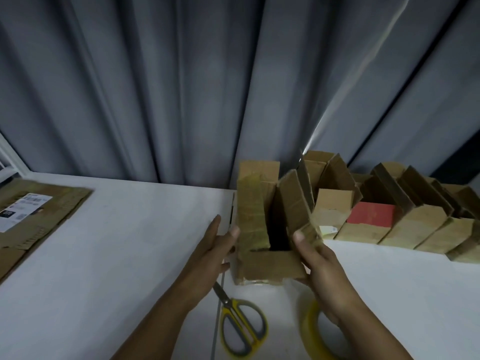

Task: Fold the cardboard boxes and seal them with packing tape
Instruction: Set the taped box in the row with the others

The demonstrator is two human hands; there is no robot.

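Left fingers [214,227] press flat, right fingers [301,239] grip tape-patched cardboard box [270,266], flaps ajar.

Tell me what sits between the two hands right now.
The cardboard box, its top flaps half up: the left hand presses its left side, the right hand grips its right side. The head view shows it.

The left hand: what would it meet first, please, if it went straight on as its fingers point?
Likely the curtain: the left hand points alongside the cardboard box, over bare table; depth is unclear.
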